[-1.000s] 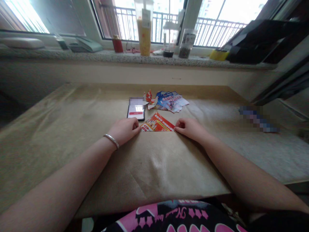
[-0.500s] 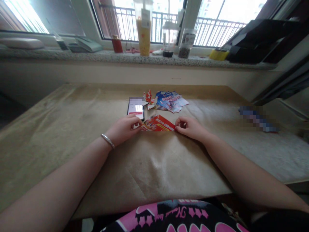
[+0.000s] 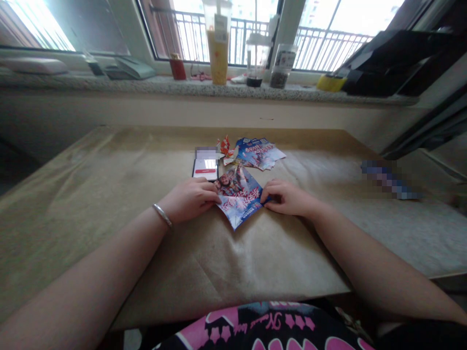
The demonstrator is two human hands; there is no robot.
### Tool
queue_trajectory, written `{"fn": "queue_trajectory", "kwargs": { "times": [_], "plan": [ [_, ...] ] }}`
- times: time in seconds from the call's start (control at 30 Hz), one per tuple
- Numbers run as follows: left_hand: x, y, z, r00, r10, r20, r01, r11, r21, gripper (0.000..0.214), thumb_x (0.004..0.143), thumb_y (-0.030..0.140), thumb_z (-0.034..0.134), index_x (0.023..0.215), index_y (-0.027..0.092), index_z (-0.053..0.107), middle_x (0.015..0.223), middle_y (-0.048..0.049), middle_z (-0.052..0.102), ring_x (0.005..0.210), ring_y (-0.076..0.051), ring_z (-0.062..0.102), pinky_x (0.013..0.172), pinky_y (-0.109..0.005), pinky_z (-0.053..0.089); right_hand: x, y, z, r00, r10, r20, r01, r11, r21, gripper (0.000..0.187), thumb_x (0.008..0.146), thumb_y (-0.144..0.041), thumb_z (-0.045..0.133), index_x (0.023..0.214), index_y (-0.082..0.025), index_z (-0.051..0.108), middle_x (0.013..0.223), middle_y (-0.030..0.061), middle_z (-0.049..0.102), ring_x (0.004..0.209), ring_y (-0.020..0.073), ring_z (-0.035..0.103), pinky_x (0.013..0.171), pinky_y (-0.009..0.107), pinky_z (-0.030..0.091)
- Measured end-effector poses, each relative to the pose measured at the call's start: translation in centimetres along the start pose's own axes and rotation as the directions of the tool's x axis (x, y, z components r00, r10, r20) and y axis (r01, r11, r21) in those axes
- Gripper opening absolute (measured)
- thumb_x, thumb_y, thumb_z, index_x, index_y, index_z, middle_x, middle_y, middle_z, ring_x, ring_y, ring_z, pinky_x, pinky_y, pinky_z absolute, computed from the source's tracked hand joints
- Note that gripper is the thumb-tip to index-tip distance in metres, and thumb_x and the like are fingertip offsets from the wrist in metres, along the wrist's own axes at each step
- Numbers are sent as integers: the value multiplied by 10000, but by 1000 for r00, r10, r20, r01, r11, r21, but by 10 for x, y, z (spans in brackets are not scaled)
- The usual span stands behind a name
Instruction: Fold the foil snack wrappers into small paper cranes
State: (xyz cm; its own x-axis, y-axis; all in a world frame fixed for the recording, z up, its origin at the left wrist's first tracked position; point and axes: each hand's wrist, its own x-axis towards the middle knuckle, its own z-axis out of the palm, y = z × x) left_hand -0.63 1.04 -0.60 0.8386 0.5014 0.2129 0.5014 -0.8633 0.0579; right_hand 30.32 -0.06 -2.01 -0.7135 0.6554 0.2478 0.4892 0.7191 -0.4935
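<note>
A square printed paper sheet (image 3: 239,197), blue with white lettering and a picture, is spread diamond-wise with one corner toward me. A crease runs across its middle. At its left corner, my left hand (image 3: 193,198) is closed on the edge, thumb and fingers pinching. My right hand (image 3: 286,197) pinches the opposite corner. Just beyond the left hand lies a phone (image 3: 205,165) with its screen lit. Behind the sheet is a fanned stack of similar blue printed papers (image 3: 257,153), beside a red-and-white folded paper piece (image 3: 226,148).
The table (image 3: 146,170) has a shiny beige cover. A blurred blue item (image 3: 390,180) lies at the far right. Along the stone windowsill (image 3: 146,86) stand a tall yellow-filled bottle (image 3: 218,56), a red jar (image 3: 177,67), clear containers and a black object (image 3: 386,63).
The sheet was folded into a red triangle; now it is opened out, its blue side up and one corner pointing toward me. Both hands still hold its side corners.
</note>
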Motion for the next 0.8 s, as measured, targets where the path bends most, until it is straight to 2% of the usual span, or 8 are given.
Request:
{"fn": "queue_trajectory", "kwargs": {
  "times": [0.2, 0.33, 0.5, 0.63, 0.8],
  "plan": [
    [3, 11, -3, 997, 75, 3, -75, 997, -10, 211, 887, 282, 502, 991, 230, 678, 1019, -50, 659, 948, -178, 593, 850, -305, 482, 0, -3, 0, 1000, -19, 25, 22, 989, -149, 156, 776, -227, 634, 913, -219, 707, 905, 59, 669, 855, 173, 598, 792, 314, 459],
    [4, 16, -3, 996, 93, 8, -93, 995, -20, 235, 900, 304, 497, 1036, 223, 672, 1051, -65, 654, 975, -183, 591, 871, -317, 488, 1, -10, -1, 999, -38, 9, 39, 957, -289, 147, 806, -326, 636, 899, -262, 731, 882, 43, 693, 839, 180, 614, 813, 353, 428],
    [5, 14, -3, 993, 116, -3, -116, 993, -22, 246, 917, 265, 466, 1020, 223, 686, 1015, -58, 671, 958, -169, 593, 881, -309, 488, 2, -16, 3, 998, -59, 22, 63, 946, -317, 179, 860, -260, 561, 915, -243, 731, 903, 58, 689, 840, 166, 608, 745, 294, 458],
    [5, 13, -5, 994, 108, 19, -107, 993, -45, 291, 931, 221, 413, 997, 222, 696, 1011, -47, 688, 951, -164, 598, 888, -308, 487, 4, -19, 9, 992, -116, 40, 122, 913, -389, 232, 880, -228, 497, 960, -233, 714, 946, 69, 687, 846, 185, 606, 767, 327, 475],
    [4, 17, -6, 997, 71, 41, -69, 996, -49, 286, 885, 209, 465, 1074, 250, 675, 1095, -48, 668, 991, -182, 593, 900, -326, 484, 7, -22, 13, 984, -169, 57, 178, 901, -397, 273, 864, -194, 480, 1036, -226, 690, 982, 81, 673, 881, 192, 600, 787, 337, 489]
  ]
}}
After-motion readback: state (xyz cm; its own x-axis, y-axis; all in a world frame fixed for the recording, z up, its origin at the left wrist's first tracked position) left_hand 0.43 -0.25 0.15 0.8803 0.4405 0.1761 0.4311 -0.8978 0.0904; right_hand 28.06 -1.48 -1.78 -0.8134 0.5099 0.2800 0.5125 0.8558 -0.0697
